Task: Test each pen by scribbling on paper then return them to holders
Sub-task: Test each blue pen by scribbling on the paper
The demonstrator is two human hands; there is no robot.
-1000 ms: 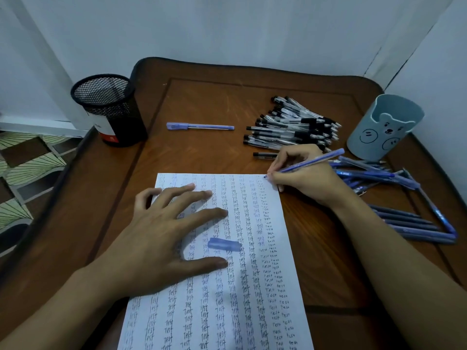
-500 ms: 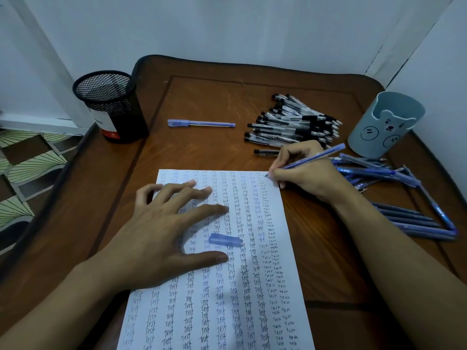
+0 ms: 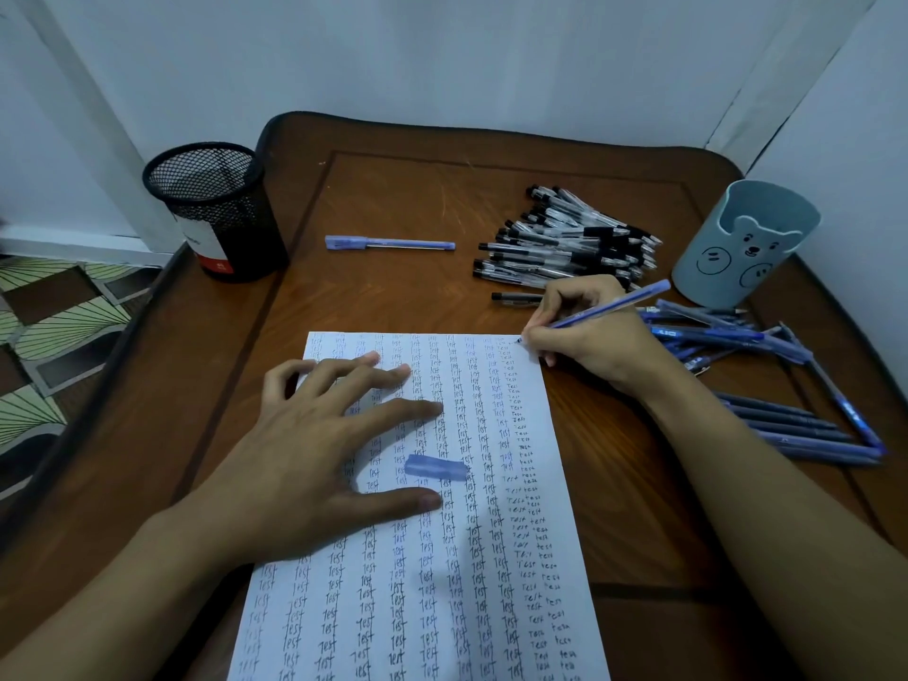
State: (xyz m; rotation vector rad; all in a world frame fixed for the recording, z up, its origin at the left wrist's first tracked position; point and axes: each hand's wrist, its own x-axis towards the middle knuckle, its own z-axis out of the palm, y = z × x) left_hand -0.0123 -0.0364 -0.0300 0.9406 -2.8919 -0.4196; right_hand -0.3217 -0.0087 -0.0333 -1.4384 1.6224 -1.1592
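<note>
Shows one pen test in progress at the top right corner of the paper point(image 3: 491, 557).

**Hands.** Grips the blue pen point(image 3: 609, 304) in the right hand point(image 3: 594, 346), fingers point(image 3: 550, 312) curled round the barrel in a writing hold, tip touching the sheet at its upper right edge. Pins the sheet with the left hand point(image 3: 314, 449), palm down, digits spread straight and holding nothing. Places the loose cap point(image 3: 435, 467) on the paper, between the left forefinger and thumb.

**Done, as far as visible.** Fills nearly the whole sheet with columns of the word "test" in black and blue ink; points, as a judgement, to many pens already tried.

**Left to do.** Shows no pen standing out of the black mesh holder point(image 3: 216, 208) at far left or the blue bear holder point(image 3: 737, 243) at far right, so puts the returning step, by inference, almost wholly ahead. Keeps a pile of black pens point(image 3: 565, 243) on the surface point(image 3: 393, 189) beyond the right hand, a heap of blue pens point(image 3: 747, 336) just beside the bear holder and along the right edge, and one capped blue pen point(image 3: 388, 243) apart, between mesh holder and black pile. Gives no way of telling tested pens from untested ones. Calls next, in all likelihood, for recapping the held pen.
</note>
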